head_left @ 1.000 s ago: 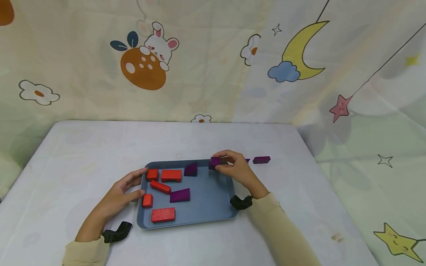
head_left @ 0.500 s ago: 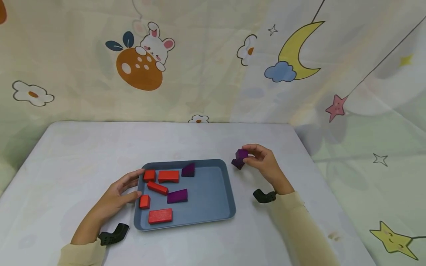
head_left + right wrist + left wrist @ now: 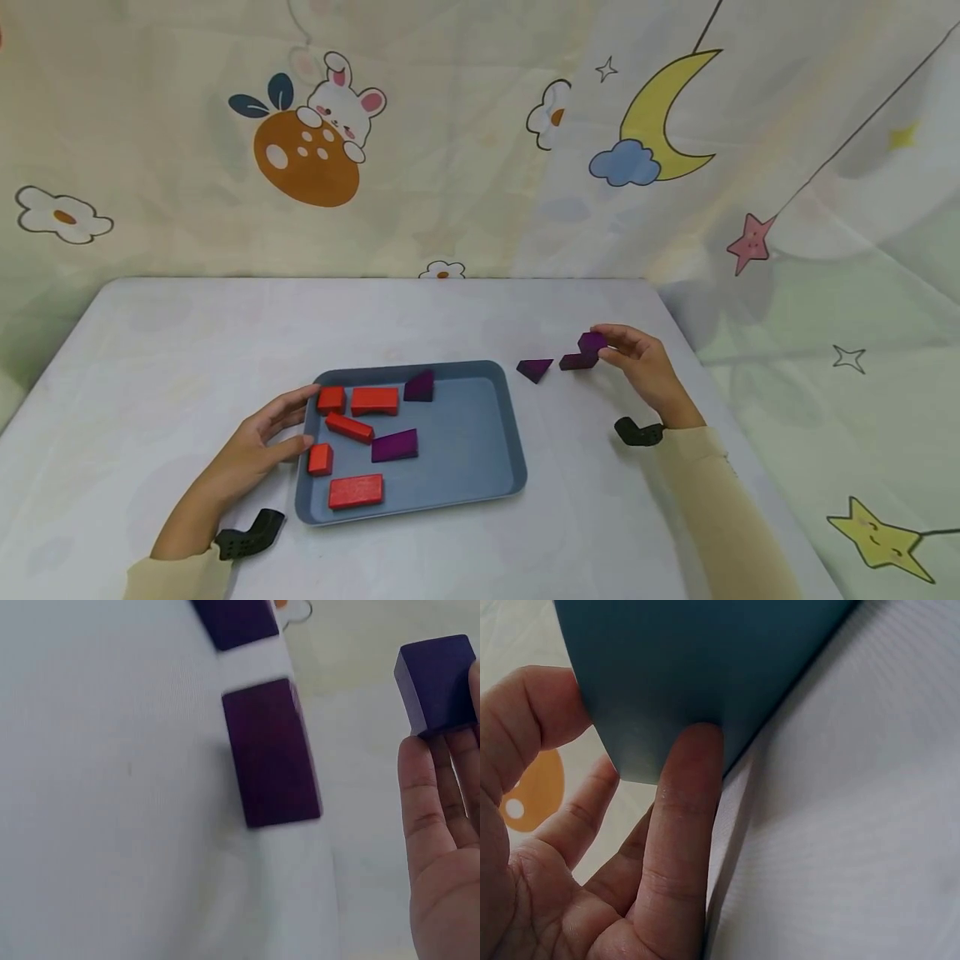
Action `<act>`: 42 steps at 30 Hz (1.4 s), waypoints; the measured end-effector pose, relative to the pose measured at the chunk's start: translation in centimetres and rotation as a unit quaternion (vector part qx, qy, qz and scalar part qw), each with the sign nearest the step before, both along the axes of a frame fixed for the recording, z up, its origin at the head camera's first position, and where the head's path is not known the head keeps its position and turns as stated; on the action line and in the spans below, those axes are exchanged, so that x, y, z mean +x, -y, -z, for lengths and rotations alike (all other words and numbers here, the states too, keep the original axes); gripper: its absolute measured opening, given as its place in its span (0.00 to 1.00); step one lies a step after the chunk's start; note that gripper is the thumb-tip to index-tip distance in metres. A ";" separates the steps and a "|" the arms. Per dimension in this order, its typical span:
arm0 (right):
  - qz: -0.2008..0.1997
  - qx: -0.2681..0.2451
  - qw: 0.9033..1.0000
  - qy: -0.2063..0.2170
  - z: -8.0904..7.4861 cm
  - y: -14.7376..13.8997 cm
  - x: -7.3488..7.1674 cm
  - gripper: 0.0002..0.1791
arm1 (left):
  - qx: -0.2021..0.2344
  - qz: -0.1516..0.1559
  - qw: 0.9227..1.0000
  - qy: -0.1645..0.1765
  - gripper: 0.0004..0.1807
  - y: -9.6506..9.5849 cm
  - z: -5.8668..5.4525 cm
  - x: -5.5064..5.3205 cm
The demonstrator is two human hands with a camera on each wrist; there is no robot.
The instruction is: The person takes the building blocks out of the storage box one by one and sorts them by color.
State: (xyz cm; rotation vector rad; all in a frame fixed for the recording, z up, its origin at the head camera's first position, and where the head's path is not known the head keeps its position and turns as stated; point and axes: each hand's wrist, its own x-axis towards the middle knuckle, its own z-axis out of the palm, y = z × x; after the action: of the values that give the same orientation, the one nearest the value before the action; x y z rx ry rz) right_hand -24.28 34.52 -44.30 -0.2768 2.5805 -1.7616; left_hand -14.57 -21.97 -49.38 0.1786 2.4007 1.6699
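Toward the far right of the white table [image 3: 585, 492]: one purple block [image 3: 592, 343], many-sided in outline, clamped between the thumb and fingers of the right hand [image 3: 637, 360]. Beside it, on the table: one purple rectangular block [image 3: 576, 362] and, nearer the tray, one purple triangular block [image 3: 535, 370].

Left of these: one blue-grey tray [image 3: 472, 433], containing five red blocks [image 3: 356, 492] along its left part, one purple wedge [image 3: 419, 387] at the far wall and one purple slab [image 3: 394, 446] near the middle. Left hand [image 3: 255, 446]: thumb and fingers spread apart, tips against the tray's left side.

Changes: one second ago the held block appears at the tray's far right rim; half a second ago, against the triangular block; now both lie to its left. Left hand and tray contents — same arrangement throughout.

By view: head, held block overlaps the rectangular block; right wrist, a clear gap separates the two — and the held block's side face shows. Left wrist only: close sight of the tray's outer wall, one straight finger laid on it. Tray contents: head view only.
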 end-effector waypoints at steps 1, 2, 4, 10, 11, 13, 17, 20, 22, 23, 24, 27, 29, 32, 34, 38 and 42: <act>0.002 0.000 1.000 0.000 0.1 -0.4 -0.1 0.22 | 0.000 0.000 1.000 0.000 0.40 0.0 0.0 0.0; 0.001 -0.003 1.000 -0.003 0.2 -0.8 -0.2 0.22 | -0.001 0.000 1.000 -0.001 0.40 0.0 0.0 0.0; -0.001 0.002 1.000 -0.010 0.4 -1.6 -0.3 0.23 | 0.001 0.001 1.000 -0.003 0.40 0.0 0.0 0.0; 0.001 0.034 0.999 -0.019 0.9 -3.6 -0.7 0.23 | 0.013 0.001 1.000 -0.007 0.40 0.1 0.1 0.1; 0.002 0.042 0.999 -0.016 1.0 -3.9 -0.8 0.23 | 0.015 0.001 1.000 -0.006 0.40 0.1 0.1 0.1; 0.006 0.061 0.998 -0.004 1.0 -4.2 -0.8 0.23 | 0.016 0.000 1.000 -0.005 0.40 0.1 0.1 0.1; 0.015 0.086 0.996 0.024 1.3 -4.5 -1.1 0.24 | 0.015 0.000 1.000 -0.006 0.40 0.1 0.2 0.1; 0.018 0.085 0.996 0.034 1.7 -4.6 -1.3 0.24 | 0.017 0.000 1.000 -0.008 0.40 0.2 0.2 0.1; 0.019 0.085 0.995 0.038 2.0 -4.7 -1.4 0.23 | 0.022 0.000 1.000 -0.009 0.40 0.2 0.2 0.1; 0.019 0.084 0.995 0.040 2.2 -4.8 -1.5 0.23 | 0.025 0.000 1.000 -0.008 0.40 0.2 0.3 0.1; 0.018 0.085 0.995 0.042 2.3 -4.8 -1.5 0.23 | 0.026 0.000 1.000 -0.009 0.40 0.2 0.3 0.1; 0.019 0.084 0.995 0.048 2.6 -4.9 -1.5 0.23 | 0.028 0.000 1.000 -0.009 0.39 0.1 0.3 0.1; 0.016 0.081 0.995 0.050 2.6 -4.9 -1.4 0.23 | 0.026 -0.001 1.000 -0.009 0.39 0.2 0.2 0.2; 0.009 0.085 0.995 0.043 2.4 -4.7 -1.2 0.25 | 0.025 -0.002 1.000 -0.008 0.40 0.2 0.2 0.3; 0.010 0.085 0.995 0.045 2.1 -4.5 -1.0 0.27 | 0.022 -0.002 1.000 -0.010 0.40 0.3 0.2 0.4; 0.033 0.086 0.995 0.047 1.5 -3.7 -0.5 0.29 | 0.006 0.001 1.000 -0.019 0.39 0.5 0.1 0.3; 0.079 0.081 0.993 0.022 0.9 -2.9 0.0 0.28 | 0.002 0.007 1.000 -0.024 0.38 0.4 0.1 0.1</act>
State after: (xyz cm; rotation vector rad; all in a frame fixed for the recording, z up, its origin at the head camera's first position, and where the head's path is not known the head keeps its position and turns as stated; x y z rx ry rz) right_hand -24.25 37.37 -45.17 -0.0306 2.7610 -1.5674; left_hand -14.48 -22.35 -49.53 0.2376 2.4247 1.6834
